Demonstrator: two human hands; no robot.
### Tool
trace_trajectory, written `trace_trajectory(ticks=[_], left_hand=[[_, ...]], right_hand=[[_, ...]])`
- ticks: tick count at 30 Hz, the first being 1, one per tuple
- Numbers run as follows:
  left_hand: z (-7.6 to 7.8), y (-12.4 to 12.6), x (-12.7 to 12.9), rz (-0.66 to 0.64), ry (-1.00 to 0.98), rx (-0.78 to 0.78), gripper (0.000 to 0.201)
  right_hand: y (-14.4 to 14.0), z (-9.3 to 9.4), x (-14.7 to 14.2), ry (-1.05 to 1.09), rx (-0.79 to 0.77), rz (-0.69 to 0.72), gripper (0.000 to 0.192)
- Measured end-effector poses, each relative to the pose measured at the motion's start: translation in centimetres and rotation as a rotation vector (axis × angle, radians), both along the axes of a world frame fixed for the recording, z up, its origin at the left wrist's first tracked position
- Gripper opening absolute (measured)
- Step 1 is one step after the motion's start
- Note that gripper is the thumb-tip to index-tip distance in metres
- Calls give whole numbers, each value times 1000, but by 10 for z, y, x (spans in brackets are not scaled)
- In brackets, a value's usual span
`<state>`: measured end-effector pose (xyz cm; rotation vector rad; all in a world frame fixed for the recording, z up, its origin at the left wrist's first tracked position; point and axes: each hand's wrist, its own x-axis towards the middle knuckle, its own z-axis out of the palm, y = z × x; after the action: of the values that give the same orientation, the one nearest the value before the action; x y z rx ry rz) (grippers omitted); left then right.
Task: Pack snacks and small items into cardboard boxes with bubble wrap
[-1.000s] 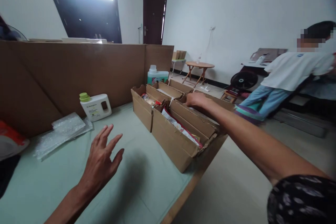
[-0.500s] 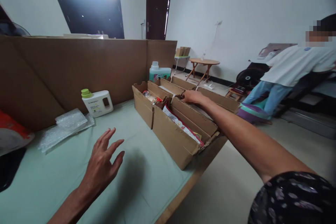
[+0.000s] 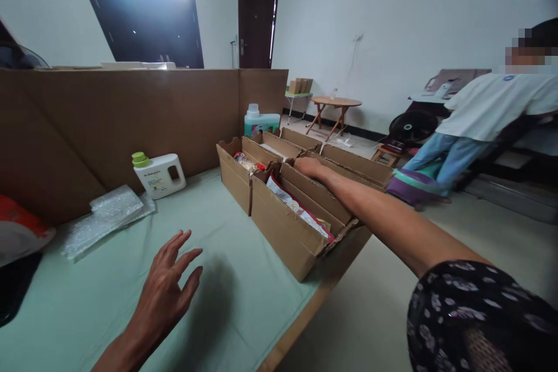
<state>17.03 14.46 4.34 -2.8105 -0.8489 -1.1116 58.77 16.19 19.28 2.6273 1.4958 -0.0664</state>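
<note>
Brown cardboard box point(image 3: 281, 231), head view: ahead and right of my left hand point(image 3: 168, 279), on green cloth point(image 3: 248, 302) | long axis slants near-right to far-left | my right hand point(image 3: 309, 167) nearer, at its far end, fingertips hidden, grip I can't make out | left one spread, holding nothing

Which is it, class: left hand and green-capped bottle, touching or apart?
Apart: the head view shows green cloth between left hand and green-capped bottle.

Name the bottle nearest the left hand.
The white bottle with the green cap, beside the bubble wrap; the teal bottle stands farther off, behind the cardboard boxes.
</note>
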Motion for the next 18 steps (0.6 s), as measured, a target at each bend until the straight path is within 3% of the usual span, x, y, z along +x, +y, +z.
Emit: trace_trajectory(ticks=[4, 6, 8, 10, 12, 13, 15, 16, 18], left_hand=[[15, -5, -1, -9, -37, -17, 27], [29, -11, 8, -2, -96, -39, 43], [43, -18, 26, -9, -207, -35, 73], [54, -23, 45, -40, -342, -53, 95], [58, -23, 59, -63, -410, -199, 85], [57, -21, 61, -57, -409, -322, 73], [49, -14, 56, -4, -365, -574, 55], [41, -11, 48, 35, -346, -663, 55], [22, -6, 23, 143, -341, -753, 64]], right_hand=[[-37, 56, -9, -126, 231, -38, 27], [-64, 82, -28, -181, 387, 0, 27], [-85, 96, -60, -106, 493, 145, 28], [-93, 94, -97, 138, 459, 420, 22], [-82, 84, -118, 395, 343, 661, 19], [-69, 79, -119, 454, 318, 688, 21], [-33, 71, -101, 443, 371, 574, 28], [-11, 68, -84, 346, 397, 437, 29], [33, 62, -46, 251, 352, 294, 26]])
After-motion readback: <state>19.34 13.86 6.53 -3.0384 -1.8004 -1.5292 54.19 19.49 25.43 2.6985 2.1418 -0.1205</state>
